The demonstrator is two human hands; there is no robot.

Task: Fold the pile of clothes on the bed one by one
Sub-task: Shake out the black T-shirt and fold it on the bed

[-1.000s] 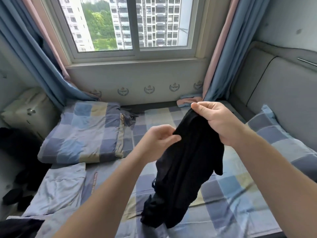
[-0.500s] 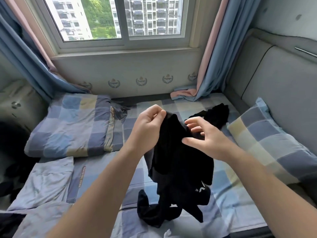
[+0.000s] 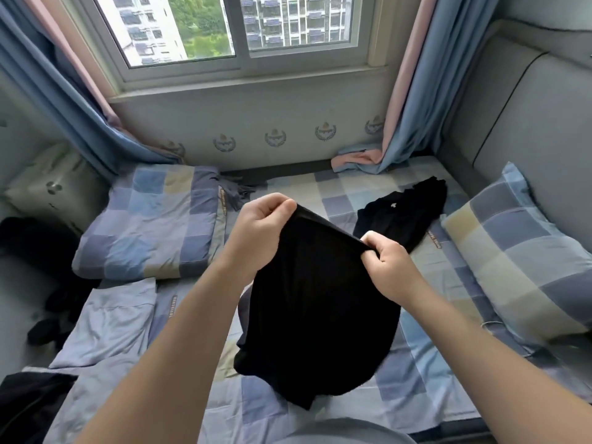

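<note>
now held: black garment (image 3: 317,309), up over the bed (image 3: 429,363), straight ahead of me.
left hand (image 3: 259,232): pinches its top edge, far end.
right hand (image 3: 387,267): pinches the same edge, nearer end.
long axis: hangs from that edge down toward me; the lower end seems to rest on the bed.
next piece: second black garment (image 3: 400,213), beyond my right hand, the nearer one.
containers: none in view.

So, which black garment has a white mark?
The lying garment by the right pillow; the held garment, gripped by the left hand and right hand, shows none.
</note>
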